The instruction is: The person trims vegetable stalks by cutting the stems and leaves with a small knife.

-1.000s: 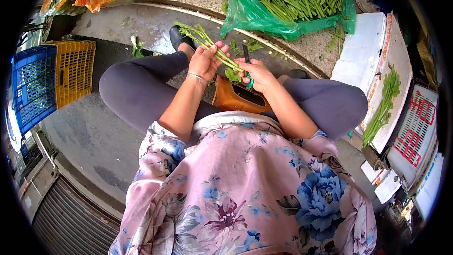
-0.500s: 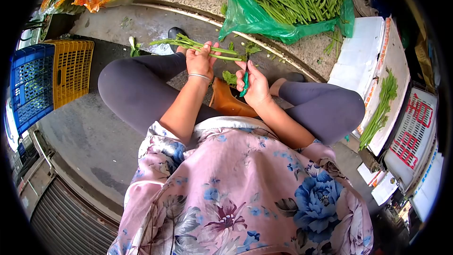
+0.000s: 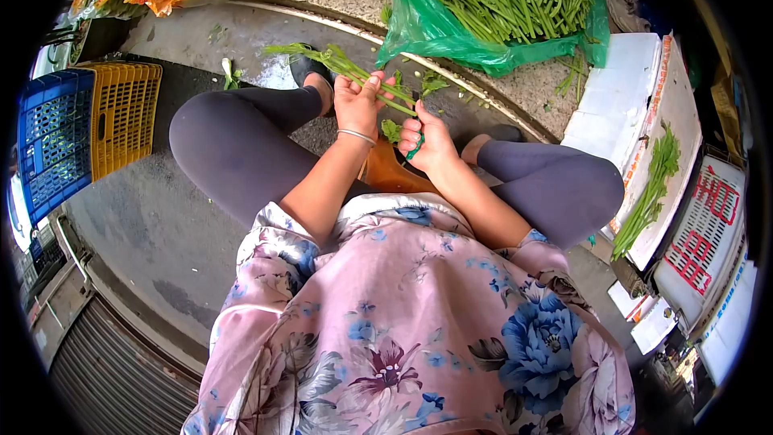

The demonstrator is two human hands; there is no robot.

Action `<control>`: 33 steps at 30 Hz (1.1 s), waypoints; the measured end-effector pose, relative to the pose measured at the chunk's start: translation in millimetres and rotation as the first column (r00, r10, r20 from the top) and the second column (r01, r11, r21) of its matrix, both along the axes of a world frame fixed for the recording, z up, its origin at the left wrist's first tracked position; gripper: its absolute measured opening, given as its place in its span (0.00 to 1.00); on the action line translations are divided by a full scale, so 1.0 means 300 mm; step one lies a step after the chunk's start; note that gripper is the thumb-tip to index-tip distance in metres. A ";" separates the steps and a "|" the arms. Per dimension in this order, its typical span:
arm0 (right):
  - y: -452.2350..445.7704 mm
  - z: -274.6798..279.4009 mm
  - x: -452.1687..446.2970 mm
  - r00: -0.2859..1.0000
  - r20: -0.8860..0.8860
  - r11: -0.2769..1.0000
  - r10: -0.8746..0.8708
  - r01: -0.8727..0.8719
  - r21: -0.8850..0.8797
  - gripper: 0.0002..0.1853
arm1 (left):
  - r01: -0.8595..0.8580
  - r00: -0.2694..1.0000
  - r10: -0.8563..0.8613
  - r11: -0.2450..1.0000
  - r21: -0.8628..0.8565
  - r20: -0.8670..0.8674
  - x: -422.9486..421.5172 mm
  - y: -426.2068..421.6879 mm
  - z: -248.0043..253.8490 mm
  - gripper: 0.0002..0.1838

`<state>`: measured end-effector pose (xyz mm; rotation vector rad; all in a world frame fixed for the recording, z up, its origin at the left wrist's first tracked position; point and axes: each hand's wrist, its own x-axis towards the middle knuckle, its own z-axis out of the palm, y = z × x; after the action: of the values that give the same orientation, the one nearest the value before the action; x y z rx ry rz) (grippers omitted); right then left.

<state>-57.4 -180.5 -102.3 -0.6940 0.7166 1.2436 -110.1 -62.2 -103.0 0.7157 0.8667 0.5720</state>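
Observation:
My left hand [image 3: 360, 105] is closed around a few thin green leafy stalks [image 3: 332, 60], their leafy ends pointing up and left. The cut ends reach right, toward my right hand [image 3: 429, 138]. That hand is wrapped around the green handle of a small knife [image 3: 415, 147]; its short dark blade stands at the stalk ends, and whether it touches them is hard to make out. An orange container [image 3: 392, 171] sits between my legs below both hands, partly hidden by them.
Ahead lies a large heap of green stalks [image 3: 515, 0] on a green plastic bag [image 3: 475, 58]. A small bundle of greens [image 3: 651, 193] rests on white boxes [image 3: 616, 84] at right. Blue [image 3: 55, 141] and yellow crates [image 3: 125, 121] stand at left. Leaf scraps litter the ground.
My left hand has moved slightly right and down, and the stalks now slant more steeply down to the right. My right hand has turned slightly, hiding more of the knife handle.

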 end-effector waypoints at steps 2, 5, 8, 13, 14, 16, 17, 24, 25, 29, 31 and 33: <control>-0.023 -0.030 0.002 0.990 -0.082 0.993 0.112 -0.115 -0.027 0.10 | 0.070 0.995 -0.067 0.997 0.039 -0.067 -0.003 0.002 -0.012 0.09; -0.034 -0.060 0.030 0.970 -0.011 0.926 0.244 -0.236 -0.295 0.08 | 0.122 0.987 -0.114 0.990 0.070 -0.114 -0.003 -0.011 -0.014 0.08; -0.071 -0.107 0.053 0.942 0.031 0.824 0.335 -0.276 -0.494 0.11 | 0.130 0.990 -0.127 0.990 0.047 -0.064 0.009 0.003 0.003 0.08; -0.021 0.004 0.086 0.545 0.610 0.805 0.575 -0.247 -0.539 0.27 | 0.190 0.977 -0.189 0.982 -0.007 -0.101 0.014 -0.017 0.006 0.09; -0.014 0.028 0.087 0.560 0.593 0.807 0.578 -0.288 -0.515 0.22 | 0.197 0.977 -0.197 0.980 -0.013 -0.077 0.018 -0.021 -0.002 0.09; -0.017 0.001 0.086 0.476 0.651 0.804 0.591 -0.280 -0.524 0.12 | 0.226 0.970 -0.224 0.974 0.008 -0.095 0.019 -0.015 -0.010 0.10; -0.023 -0.015 0.086 0.419 0.731 0.841 0.538 -0.214 -0.497 0.11 | 0.234 0.971 -0.235 0.972 -0.013 -0.037 0.014 -0.012 -0.031 0.11; -0.182 0.206 0.219 0.296 0.747 0.770 0.595 0.056 -0.635 0.09 | 0.317 0.948 -0.319 0.942 -0.111 -0.003 0.063 -0.067 0.072 0.09; -0.228 0.271 0.243 0.299 0.790 0.792 0.534 0.148 -0.592 0.08 | 0.340 0.940 -0.340 0.934 -0.107 0.015 0.073 -0.074 0.075 0.09; -0.543 0.521 0.337 0.164 0.939 0.690 0.302 0.642 -0.334 0.07 | 0.409 0.912 -0.408 0.908 -0.086 0.033 0.089 -0.110 0.076 0.09; -0.732 0.659 0.347 0.241 0.926 0.461 0.290 0.813 -0.356 0.07 | 0.436 0.900 -0.436 0.895 -0.088 0.020 0.106 -0.141 0.089 0.08; -0.887 0.711 0.337 0.184 0.952 0.368 0.243 0.891 -0.266 0.08 | 0.471 0.882 -0.469 0.878 -0.085 0.043 0.118 -0.174 0.105 0.08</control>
<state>43.8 -446.7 111.0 -1.7671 0.3394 -0.4602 -74.5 -114.3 -71.4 0.7995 0.6604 0.1007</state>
